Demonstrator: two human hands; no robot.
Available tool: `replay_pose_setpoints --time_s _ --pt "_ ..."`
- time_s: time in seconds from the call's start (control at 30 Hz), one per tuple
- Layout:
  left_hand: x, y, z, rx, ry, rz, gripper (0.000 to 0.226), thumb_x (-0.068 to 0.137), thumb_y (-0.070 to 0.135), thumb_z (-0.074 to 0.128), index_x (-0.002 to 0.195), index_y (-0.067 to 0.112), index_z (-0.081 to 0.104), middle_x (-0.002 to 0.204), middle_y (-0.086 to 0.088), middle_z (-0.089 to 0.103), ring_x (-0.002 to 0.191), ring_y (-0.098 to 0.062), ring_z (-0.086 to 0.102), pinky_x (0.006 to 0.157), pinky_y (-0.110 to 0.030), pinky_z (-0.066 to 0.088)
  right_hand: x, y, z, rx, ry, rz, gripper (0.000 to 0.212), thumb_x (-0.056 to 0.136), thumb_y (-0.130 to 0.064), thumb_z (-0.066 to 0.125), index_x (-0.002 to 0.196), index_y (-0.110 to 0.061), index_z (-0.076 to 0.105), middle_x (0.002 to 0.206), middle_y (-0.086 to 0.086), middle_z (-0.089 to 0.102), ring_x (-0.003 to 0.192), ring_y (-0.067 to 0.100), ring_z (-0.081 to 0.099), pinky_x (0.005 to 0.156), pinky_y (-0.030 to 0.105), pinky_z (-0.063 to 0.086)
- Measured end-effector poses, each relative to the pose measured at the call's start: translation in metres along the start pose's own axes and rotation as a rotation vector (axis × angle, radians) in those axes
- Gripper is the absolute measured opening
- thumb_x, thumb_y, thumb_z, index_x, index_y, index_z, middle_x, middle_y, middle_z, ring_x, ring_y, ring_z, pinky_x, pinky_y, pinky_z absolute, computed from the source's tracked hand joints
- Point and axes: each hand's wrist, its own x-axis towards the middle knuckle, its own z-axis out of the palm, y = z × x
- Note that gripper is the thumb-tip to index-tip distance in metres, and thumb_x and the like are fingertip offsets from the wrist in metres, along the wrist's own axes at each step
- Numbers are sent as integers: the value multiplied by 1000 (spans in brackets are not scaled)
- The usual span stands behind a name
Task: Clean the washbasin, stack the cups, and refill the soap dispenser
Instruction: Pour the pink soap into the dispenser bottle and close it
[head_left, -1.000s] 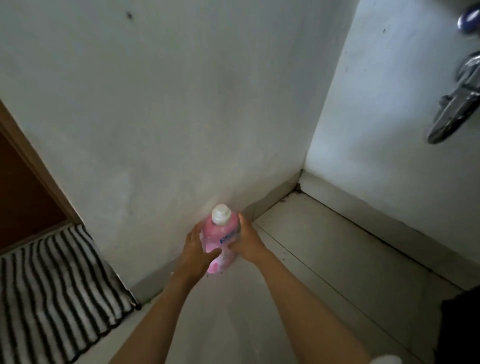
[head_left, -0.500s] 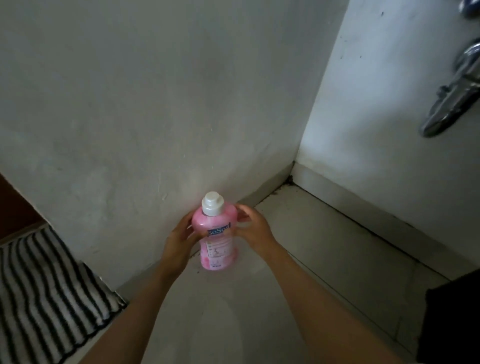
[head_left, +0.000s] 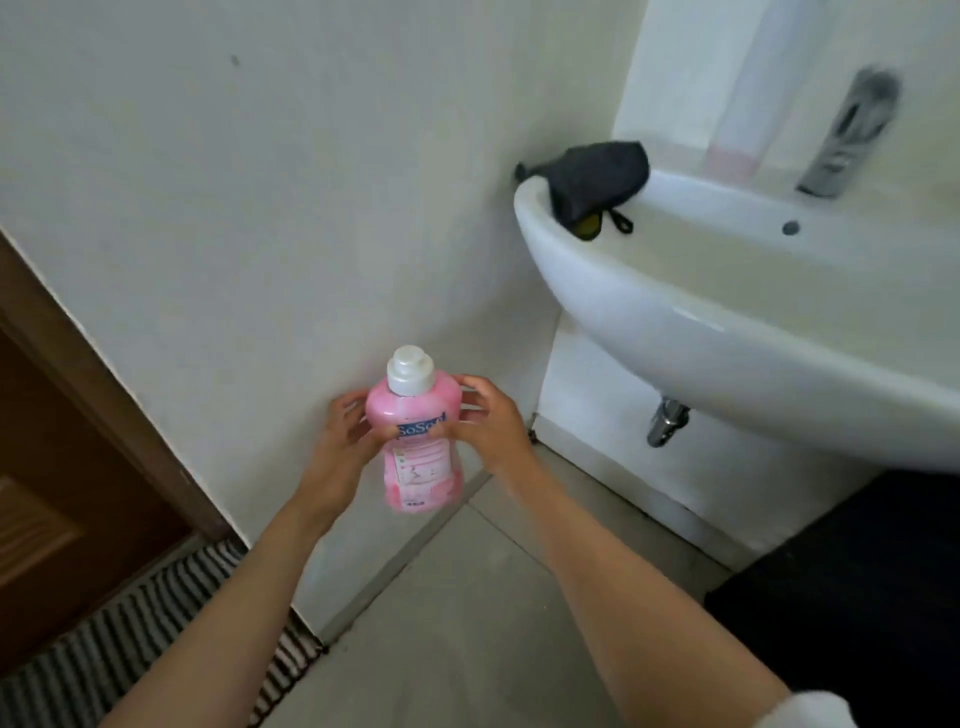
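A pink soap refill bottle (head_left: 420, 447) with a white cap is held upright in the air near the wall. My left hand (head_left: 340, 441) grips its left side and my right hand (head_left: 491, 423) holds its right side. The cap is on. The white washbasin (head_left: 701, 312) hangs on the wall at the upper right, with a chrome tap (head_left: 847, 135) behind it. A tall clear container with pink liquid at its bottom (head_left: 743, 104) stands blurred on the basin's back ledge. A dark cloth (head_left: 597, 176) lies over the basin's left rim.
A chrome drain pipe (head_left: 667, 423) sticks out under the basin. A brown wooden door (head_left: 62, 493) is at the left, with a black-and-white striped mat (head_left: 130, 639) on the grey tiled floor. A black object (head_left: 857, 587) sits low at the right.
Both hands have lifted the bottle up from floor level. The view has swung up and right, bringing the washbasin, tap and cloth into sight.
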Motion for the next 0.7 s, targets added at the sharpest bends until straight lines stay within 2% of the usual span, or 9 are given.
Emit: replay_pose_setpoints --time_s 0.1,0.2,0.37,0.53,0.7 --pt "1 90 -1 -4 -21 27 39 81 7 65 112 14 43 115 0 56 96 -5 56 76 -20 48 -9 -85 -10 2 38 -35 60 64 -3 81 117 -15 57 106 -2 63 101 21 61 88 36 53" --pt "9 178 2 18 -37 60 39 77 15 69 108 18 46 113 3 57 94 -2 57 67 -13 51 -13 -168 -23 -4 41 -84 59 66 -8 80 120 -15 57 108 0 63 104 23 61 90 40 52" --pt "31 306 12 73 -34 125 32 87 10 58 116 13 44 119 -1 54 93 -6 57 67 -15 49 -11 -293 -49 -32 84 -152 55 71 -3 75 122 -13 58 111 5 65 105 24 61 90 44 52" --pt "62 397 33 78 -83 197 32 86 10 60 114 12 45 121 -4 55 101 -18 57 67 -19 51 0 -381 -82 -71 171 -224 60 70 -14 79 125 -14 56 115 6 65 103 23 62 83 42 56" --pt "98 460 78 101 -178 267 39 85 9 61 122 7 45 123 -6 55 104 -19 56 68 -22 50 7 -444 -135 -127 275 -289 58 71 -15 78 124 -12 55 114 7 64 102 21 61 74 34 56"
